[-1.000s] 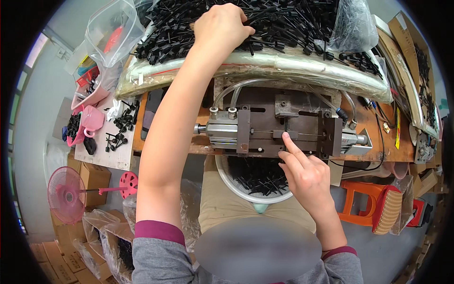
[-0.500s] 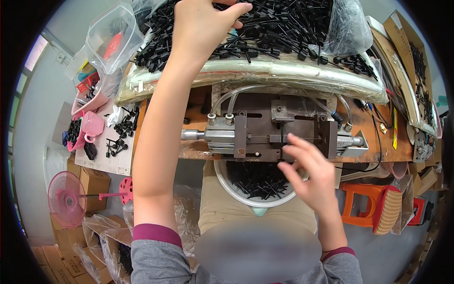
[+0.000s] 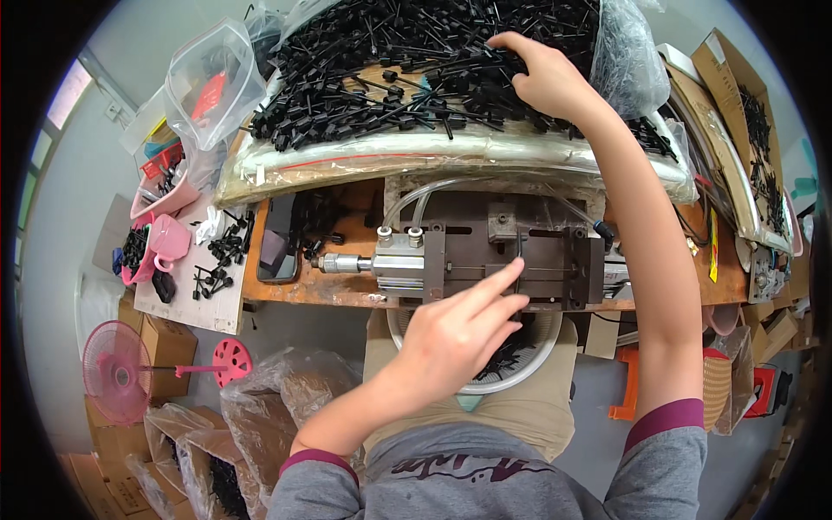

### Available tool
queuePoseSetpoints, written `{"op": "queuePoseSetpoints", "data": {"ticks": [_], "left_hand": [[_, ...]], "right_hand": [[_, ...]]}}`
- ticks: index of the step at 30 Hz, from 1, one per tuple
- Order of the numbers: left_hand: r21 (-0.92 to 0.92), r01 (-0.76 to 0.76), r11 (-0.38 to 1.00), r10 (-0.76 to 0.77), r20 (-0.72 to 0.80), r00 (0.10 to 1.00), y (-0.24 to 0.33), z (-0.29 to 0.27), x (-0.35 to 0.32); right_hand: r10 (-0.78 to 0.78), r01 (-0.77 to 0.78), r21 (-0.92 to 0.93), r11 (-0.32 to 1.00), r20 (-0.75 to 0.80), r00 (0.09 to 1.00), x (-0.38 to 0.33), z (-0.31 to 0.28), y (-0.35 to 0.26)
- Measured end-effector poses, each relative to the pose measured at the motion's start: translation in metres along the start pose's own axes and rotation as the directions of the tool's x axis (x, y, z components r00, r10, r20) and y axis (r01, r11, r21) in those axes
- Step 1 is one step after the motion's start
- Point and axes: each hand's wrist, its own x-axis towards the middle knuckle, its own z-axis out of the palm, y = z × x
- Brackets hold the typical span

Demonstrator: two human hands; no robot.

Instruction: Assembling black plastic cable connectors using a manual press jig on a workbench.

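My left hand [image 3: 455,338] is at the metal clamping fixture [image 3: 550,251], its fingers stretched out. The index fingertip meets a thin black plastic stem [image 3: 521,247] standing in the middle of the fixture; its lower part is hidden behind the fingers. At the far side my right hand [image 3: 555,80] reaches over the pile of black plastic stemmed parts [image 3: 390,104], index finger and thumb apart, with nothing visible between them. Below the fixture, a white basket [image 3: 546,351] with black parts in it rests at my lap, partly covered by my left hand.
Air cylinders [image 3: 400,269] with clear tubes flank the fixture. A phone [image 3: 279,243] lies on the wooden bench [image 3: 347,293]. Leftward are a pink cup [image 3: 169,238], loose black parts and a pink fan [image 3: 117,373]. Plastic-wrapped padding [image 3: 459,152] edges the pile.
My left hand has come back from the pile to the fixture. My right hand has left the fixture and moved out over the pile. A black stem now shows upright in the fixture.
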Motion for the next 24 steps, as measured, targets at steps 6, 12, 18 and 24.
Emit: {"op": "queuePoseSetpoints", "data": {"ticks": [6, 12, 18, 24], "left_hand": [[0.145, -0.013, 0.989, 0.022, -0.059, 0.998, -0.014, 0.032, -0.022], [0.308, -0.031, 0.951, 0.038, -0.015, 0.999, -0.016, 0.047, -0.021], [0.284, -0.022, 0.959, 0.017, 0.021, 1.000, -0.018, 0.043, -0.015], [0.290, 0.016, 0.957, -0.033, 0.052, 0.998, -0.018, 0.041, -0.017]], "right_hand": [[-0.203, 0.181, -0.183, 0.966, -0.112, 0.973, -0.011, 0.007, 0.013], [-0.159, 0.138, -0.143, 0.980, -0.150, 0.976, -0.033, -0.008, 0.004], [0.232, -0.160, 0.689, 0.707, -0.012, 0.973, -0.065, -0.053, -0.010], [0.322, -0.128, 0.871, 0.475, -0.036, 0.946, -0.122, -0.058, -0.025]]}}
